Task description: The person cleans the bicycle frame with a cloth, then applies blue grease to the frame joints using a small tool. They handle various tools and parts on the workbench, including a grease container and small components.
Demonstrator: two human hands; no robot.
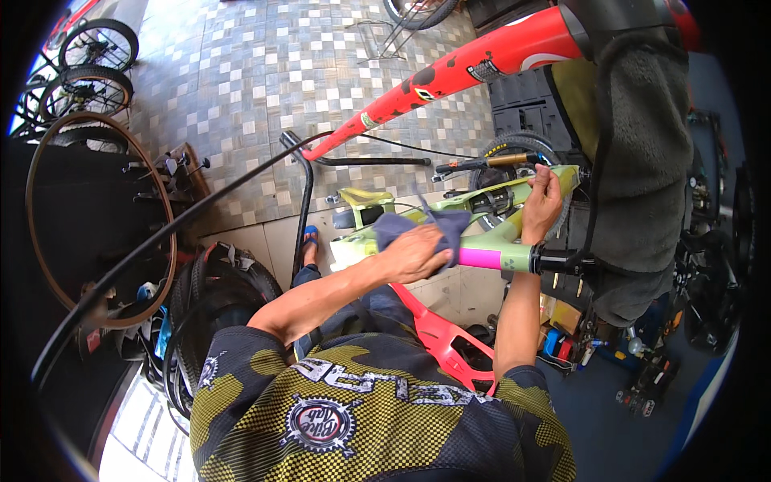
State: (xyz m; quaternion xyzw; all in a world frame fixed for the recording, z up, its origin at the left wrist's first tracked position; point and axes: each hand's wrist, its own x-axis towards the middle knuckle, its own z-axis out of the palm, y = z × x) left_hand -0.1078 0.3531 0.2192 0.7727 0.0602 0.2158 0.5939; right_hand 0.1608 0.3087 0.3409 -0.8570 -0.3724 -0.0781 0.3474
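Closest to us, a red part with an oval opening [440,331] lies below the green frame [516,259]. The frame is in front of us, to the left of the stand's grey-draped end. Our left hand [414,253] is bent over a grey-blue cloth [451,227], grasping it against the frame's nearer tube, just beside a pink band [480,258]. To the right of the band, a black post [554,261] runs from the frame to the edge of the grey towel [642,177], which hides what lies behind it. Farther out, we have our right hand [542,205] curled around the frame's far right part; its fingertips are partly hidden. Beyond, the stand's red pole [450,76] slants down leftward to black legs [305,181] on the tiled floor [241,96]. Bicycle wheels [96,83] stand past the floor's left edge.
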